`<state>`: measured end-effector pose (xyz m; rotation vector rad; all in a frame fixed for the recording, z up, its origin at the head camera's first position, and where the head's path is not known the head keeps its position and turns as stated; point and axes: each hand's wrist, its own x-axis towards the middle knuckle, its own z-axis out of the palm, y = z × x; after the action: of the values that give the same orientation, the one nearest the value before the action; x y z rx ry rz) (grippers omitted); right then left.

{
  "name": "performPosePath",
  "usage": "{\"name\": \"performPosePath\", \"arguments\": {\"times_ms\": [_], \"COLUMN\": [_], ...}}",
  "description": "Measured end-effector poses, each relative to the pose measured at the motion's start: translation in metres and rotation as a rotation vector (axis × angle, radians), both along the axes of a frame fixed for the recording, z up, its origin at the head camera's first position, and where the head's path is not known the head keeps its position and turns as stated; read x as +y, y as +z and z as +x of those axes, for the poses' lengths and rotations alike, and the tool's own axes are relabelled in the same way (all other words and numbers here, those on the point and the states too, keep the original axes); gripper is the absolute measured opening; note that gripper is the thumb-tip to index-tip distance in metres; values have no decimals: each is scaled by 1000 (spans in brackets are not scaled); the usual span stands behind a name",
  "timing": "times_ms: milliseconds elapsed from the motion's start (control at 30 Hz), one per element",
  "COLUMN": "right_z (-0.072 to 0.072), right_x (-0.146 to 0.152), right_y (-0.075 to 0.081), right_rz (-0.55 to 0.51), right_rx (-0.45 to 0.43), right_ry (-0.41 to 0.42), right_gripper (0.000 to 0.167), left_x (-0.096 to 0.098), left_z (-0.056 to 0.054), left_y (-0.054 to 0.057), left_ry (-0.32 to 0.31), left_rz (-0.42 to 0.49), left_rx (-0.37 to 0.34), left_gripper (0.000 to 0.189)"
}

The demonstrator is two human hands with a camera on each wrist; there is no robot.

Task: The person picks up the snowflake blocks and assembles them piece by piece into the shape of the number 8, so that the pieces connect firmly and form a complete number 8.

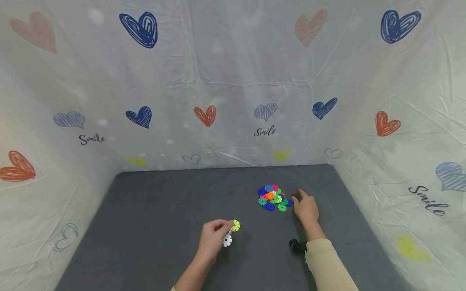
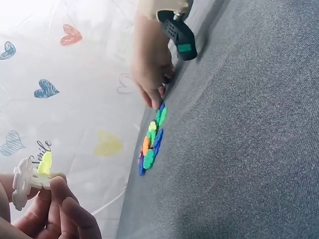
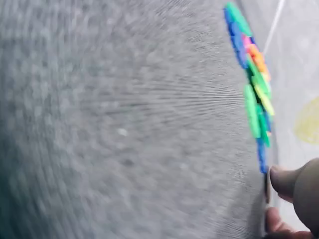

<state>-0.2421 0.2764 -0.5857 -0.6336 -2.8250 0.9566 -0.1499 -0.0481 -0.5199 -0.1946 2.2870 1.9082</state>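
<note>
My left hand pinches a small joined piece of notched plastic discs between thumb and fingers, raised over the table. A yellow disc forms its upper end and a white disc its lower end, with more white plastic between them in the left wrist view. My right hand is at the right edge of a pile of coloured notched discs. Its thumb is right by a blue disc at the pile's end, with a gap between thumb and fingers.
The discs lie toward the back right of a dark grey cloth-covered table. A pale curtain printed with hearts stands along the back and both sides. A black wrist camera sits on the right wrist, by a beige sleeve.
</note>
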Motion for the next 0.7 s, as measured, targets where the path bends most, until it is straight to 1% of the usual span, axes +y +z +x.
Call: {"name": "performPosePath", "arguments": {"times_ms": [67, 133, 233, 300, 367, 433, 567, 633, 700], "right_z": [-2, -1, 5, 12, 21, 32, 57, 70, 82], "right_x": [0, -1, -2, -4, -11, -23, -59, -78, -96], "right_y": [-1, -2, 0, 8, 19, 33, 55, 62, 67], "right_rz": [28, 29, 10, -16, -46, -100, -265, -381, -468], "right_rx": [-31, -17, 56, 105, 147, 196, 293, 318, 340], "right_ry": [3, -19, -69, -80, -63, -14, 138, 229, 302], "right_gripper": [47, 43, 30, 24, 20, 20, 19, 17, 14], "left_x": [-1, -1, -1, -1, -1, -1, -3, -4, -5], "left_z": [0, 1, 0, 0, -1, -1, -1, -2, -2], "left_y": [0, 0, -1, 0, 1, 3, 5, 5, 5], "left_ry": [5, 11, 6, 4, 3, 8, 17, 15, 4], "left_rz": [-3, -6, -8, -2, 6, 16, 31, 38, 39], "left_rx": [-2, -8, -10, -11, -6, 5, 28, 30, 29], "left_gripper": [28, 29, 31, 31, 30, 29, 29, 29, 30]}}
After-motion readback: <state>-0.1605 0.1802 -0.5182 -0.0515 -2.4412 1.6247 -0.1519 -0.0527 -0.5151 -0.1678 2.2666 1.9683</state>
